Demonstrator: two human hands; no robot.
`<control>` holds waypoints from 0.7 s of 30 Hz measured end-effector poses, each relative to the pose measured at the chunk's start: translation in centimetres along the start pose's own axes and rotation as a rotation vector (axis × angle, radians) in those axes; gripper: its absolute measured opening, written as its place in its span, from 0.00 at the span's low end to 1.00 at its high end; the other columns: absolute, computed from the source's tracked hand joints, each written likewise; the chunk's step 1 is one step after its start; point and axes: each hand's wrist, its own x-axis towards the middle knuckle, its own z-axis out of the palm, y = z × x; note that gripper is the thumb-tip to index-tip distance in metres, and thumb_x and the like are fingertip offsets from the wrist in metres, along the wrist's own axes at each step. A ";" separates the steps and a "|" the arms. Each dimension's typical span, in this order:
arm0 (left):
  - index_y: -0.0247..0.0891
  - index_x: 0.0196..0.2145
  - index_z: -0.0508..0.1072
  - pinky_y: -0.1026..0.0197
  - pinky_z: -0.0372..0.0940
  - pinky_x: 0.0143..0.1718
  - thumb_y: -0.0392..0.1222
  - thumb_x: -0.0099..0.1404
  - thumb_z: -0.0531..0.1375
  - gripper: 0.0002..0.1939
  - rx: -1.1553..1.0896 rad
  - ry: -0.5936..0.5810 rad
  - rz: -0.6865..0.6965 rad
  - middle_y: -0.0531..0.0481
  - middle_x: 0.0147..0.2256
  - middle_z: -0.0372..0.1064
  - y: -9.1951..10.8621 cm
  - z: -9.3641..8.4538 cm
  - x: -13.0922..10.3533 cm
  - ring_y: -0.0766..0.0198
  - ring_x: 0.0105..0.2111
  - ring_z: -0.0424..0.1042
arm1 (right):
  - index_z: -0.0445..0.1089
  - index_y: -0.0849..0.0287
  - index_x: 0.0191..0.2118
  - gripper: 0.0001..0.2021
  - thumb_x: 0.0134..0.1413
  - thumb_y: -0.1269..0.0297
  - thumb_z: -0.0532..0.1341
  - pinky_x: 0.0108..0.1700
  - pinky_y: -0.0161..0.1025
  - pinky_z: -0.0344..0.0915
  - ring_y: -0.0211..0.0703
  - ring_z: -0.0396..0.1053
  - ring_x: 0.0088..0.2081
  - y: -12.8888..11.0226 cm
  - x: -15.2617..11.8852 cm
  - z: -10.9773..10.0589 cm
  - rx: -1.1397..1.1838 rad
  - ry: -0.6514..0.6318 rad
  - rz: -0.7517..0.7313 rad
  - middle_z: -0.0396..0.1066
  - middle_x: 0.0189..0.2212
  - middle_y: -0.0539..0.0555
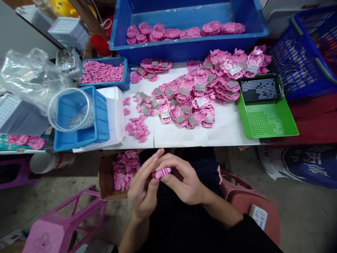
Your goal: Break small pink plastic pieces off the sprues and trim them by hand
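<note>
Both hands meet in front of the table edge, around one small pink plastic part (162, 173). My left hand (144, 186) has its thumb and fingers closed on the part's left side. My right hand (183, 179) pinches its right side between thumb and bent fingers. Beyond them, on the white table top (173, 138), lie pink shells with grey metal plates (184, 92) in an overlapping heap. Small loose pink pieces (137, 130) are piled to the left of that heap.
A large blue bin (189, 44) with pink parts stands at the back. Small blue trays (102, 116) are on the left, a green tray (292, 123) on the right. Below the table are a cardboard box (105, 182), a pink stool (50, 232) and a red chair (268, 214).
</note>
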 end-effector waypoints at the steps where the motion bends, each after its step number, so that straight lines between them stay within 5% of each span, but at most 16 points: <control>1: 0.40 0.57 0.76 0.47 0.77 0.52 0.44 0.74 0.58 0.17 -0.006 -0.009 0.034 0.40 0.55 0.76 -0.3 -0.2 0.2 0.49 0.55 0.77 | 0.69 0.60 0.47 0.07 0.69 0.64 0.58 0.48 0.41 0.72 0.41 0.73 0.44 0.1 0.0 -0.2 0.008 -0.019 0.022 0.75 0.44 0.59; 7: 0.43 0.52 0.79 0.53 0.79 0.47 0.27 0.66 0.64 0.19 0.010 -0.059 0.103 0.45 0.52 0.79 -0.9 -1.1 0.6 0.53 0.49 0.81 | 0.69 0.61 0.49 0.09 0.65 0.72 0.58 0.47 0.40 0.73 0.41 0.73 0.42 0.1 0.4 -2.1 -0.251 -0.120 -0.043 0.74 0.41 0.58; 15: 0.41 0.42 0.82 0.56 0.80 0.44 0.27 0.63 0.68 0.12 0.053 0.026 0.041 0.48 0.45 0.82 -0.8 -0.4 -0.3 0.57 0.43 0.83 | 0.69 0.63 0.49 0.09 0.65 0.73 0.59 0.51 0.41 0.75 0.43 0.74 0.47 0.1 0.2 -3.4 -0.415 -0.227 -0.143 0.75 0.44 0.62; 21: 0.42 0.53 0.78 0.49 0.79 0.49 0.34 0.68 0.66 0.16 0.062 0.085 0.017 0.44 0.53 0.78 -1.0 0.6 -0.9 0.51 0.53 0.79 | 0.69 0.59 0.51 0.10 0.67 0.73 0.58 0.53 0.42 0.75 0.44 0.73 0.52 0.6 0.0 -2.6 -0.300 -0.151 -0.114 0.74 0.48 0.62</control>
